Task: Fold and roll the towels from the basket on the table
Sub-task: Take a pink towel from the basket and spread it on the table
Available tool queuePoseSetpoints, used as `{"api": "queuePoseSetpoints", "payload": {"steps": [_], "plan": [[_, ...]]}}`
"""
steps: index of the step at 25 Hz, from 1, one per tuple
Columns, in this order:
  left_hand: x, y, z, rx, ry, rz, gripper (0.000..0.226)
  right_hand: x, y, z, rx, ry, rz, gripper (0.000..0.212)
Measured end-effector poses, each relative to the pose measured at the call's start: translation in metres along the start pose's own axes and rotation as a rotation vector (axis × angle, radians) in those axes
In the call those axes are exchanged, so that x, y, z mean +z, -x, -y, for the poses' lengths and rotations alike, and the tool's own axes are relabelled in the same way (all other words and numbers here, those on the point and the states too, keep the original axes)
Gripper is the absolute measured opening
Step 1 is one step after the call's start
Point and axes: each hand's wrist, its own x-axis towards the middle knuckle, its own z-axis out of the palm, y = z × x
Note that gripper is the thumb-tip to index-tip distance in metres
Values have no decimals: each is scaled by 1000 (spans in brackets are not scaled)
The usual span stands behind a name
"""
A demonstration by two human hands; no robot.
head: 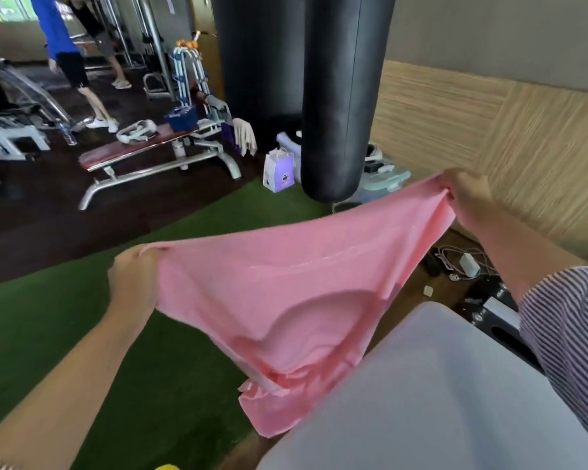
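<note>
A pink towel [292, 293] hangs spread in the air between my two hands. My left hand [134, 276] grips its left top corner, at the middle left of the view. My right hand [467, 191] grips the right top corner, higher and further away. The towel sags in the middle and its lower edge drapes against the near-left edge of the pale grey table [438, 385] at the lower right. No basket is in view.
A black punching bag [340, 96] hangs just beyond the towel. Green turf [65, 334] covers the floor below. A weight bench [157, 150], a small purple bag [279, 171] and two people stand at the back left. Chargers and cables [465, 262] lie by the wooden wall.
</note>
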Motion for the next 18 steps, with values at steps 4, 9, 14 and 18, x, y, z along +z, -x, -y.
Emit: {"api": "queuePoseSetpoints", "payload": {"steps": [4,9,14,18], "plan": [[25,50,31,-70,-30,62,19,-21,-13,-62,68,67,-43,17],[37,132,91,-239,-122,190,12,-68,17,-126,32,448,27,28],[51,242,130,-181,-297,395,27,-165,54,-189,-96,881,254,25],[42,316,150,-126,-461,455,24,-222,81,-234,-205,1121,427,35]]}}
